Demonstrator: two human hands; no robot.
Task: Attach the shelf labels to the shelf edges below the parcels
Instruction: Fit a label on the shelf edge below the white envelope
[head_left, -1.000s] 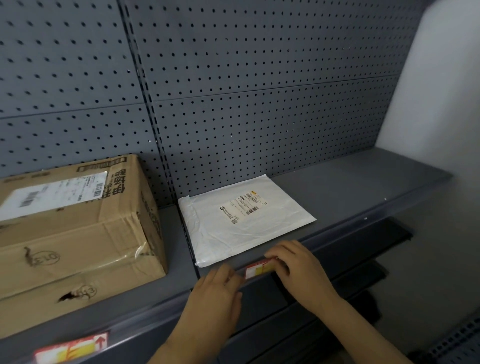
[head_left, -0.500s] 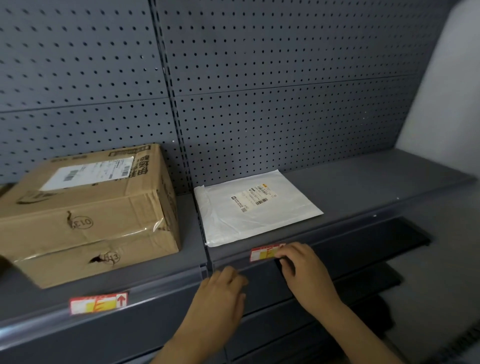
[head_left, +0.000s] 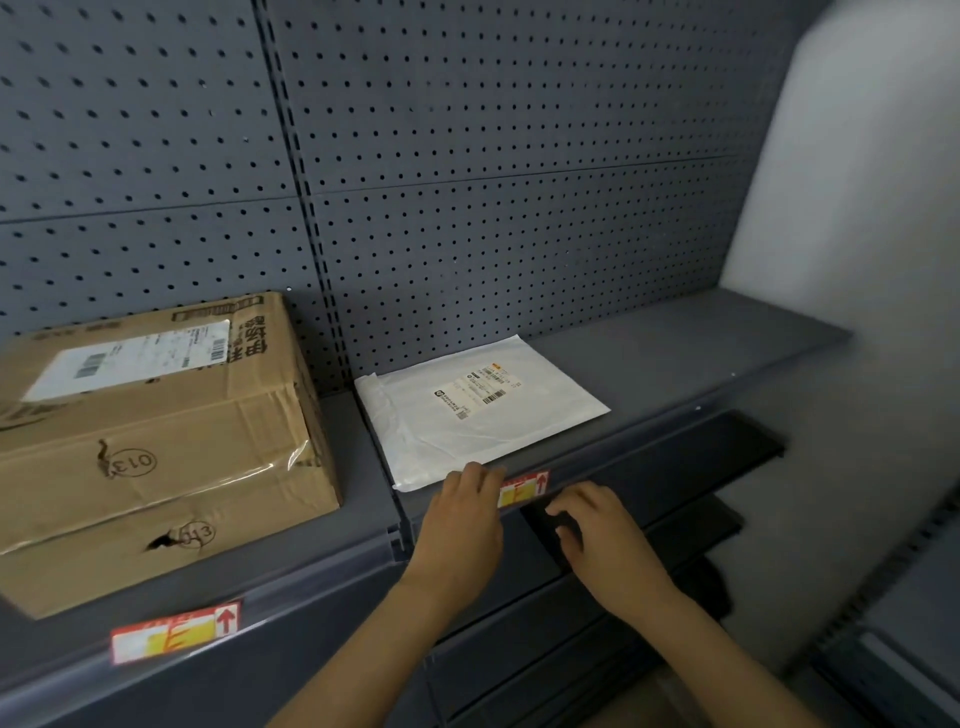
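Pressing on the front edge of the shelf (head_left: 675, 358), the left hand (head_left: 464, 525) has flat fingers over the left end of a red and yellow label (head_left: 524, 488), just below the white parcel (head_left: 478, 410). The right hand (head_left: 602, 540) hangs loose and holds nothing, near the label's right end. Another label (head_left: 174, 631) sits on the edge under the brown box (head_left: 156, 447)

Two parcels: one cardboard box (head_left: 156, 447), one white mailer (head_left: 478, 410), two shelf labels (head_left: 174, 631) (head_left: 522, 488), two hands (head_left: 465, 519) (head_left: 608, 540)

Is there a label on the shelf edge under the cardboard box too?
Yes, a red and yellow label sits on the shelf edge just below the cardboard box.
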